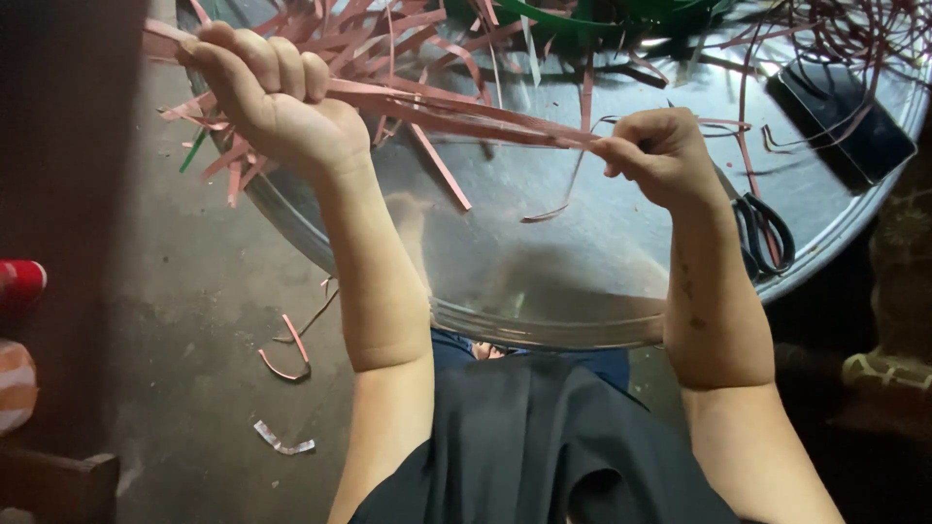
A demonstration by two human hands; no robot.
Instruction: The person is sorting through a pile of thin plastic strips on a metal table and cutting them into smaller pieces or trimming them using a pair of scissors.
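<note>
My left hand (272, 97) is closed around one end of a bundle of pink strips (456, 112) at the upper left. My right hand (660, 155) pinches the bundle's other end, so the strips stretch between both hands above a large round metal tray (544, 281). More loose pink strips (388, 39) lie piled on the tray behind the hands. Black-handled scissors (765, 233) rest on the tray just right of my right wrist.
A black flat rectangular object (845, 126) lies on the tray at the far right, with green strips (582, 15) at the top. Cut pink scraps (286, 359) lie on the concrete floor at left. A red object (19, 283) sits at the left edge.
</note>
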